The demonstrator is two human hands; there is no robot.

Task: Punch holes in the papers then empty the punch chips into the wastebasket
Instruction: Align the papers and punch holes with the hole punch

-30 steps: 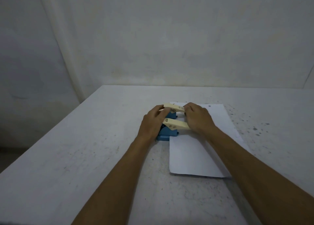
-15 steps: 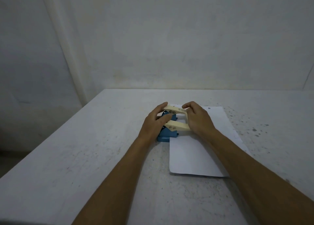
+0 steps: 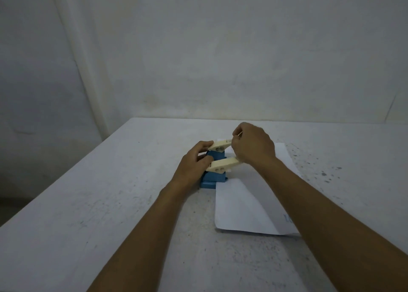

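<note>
Head view: one blue hole punch [image 3: 212, 177] with two cream levers stands mid-tabletop [image 3: 92, 214], the paper [image 3: 240, 208] tucked into it from the right edge side. The left hand [image 3: 195, 166] grips the punch; the right hand [image 3: 254, 146] pinches the raised lever. Punching seems underway; no wastebasket visible, emptying remains

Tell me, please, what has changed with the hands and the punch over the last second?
The right hand rose, and the punch levers came up with it from their pressed position. The left hand stayed on the punch, and the paper still lies in its slot on the table.
</note>
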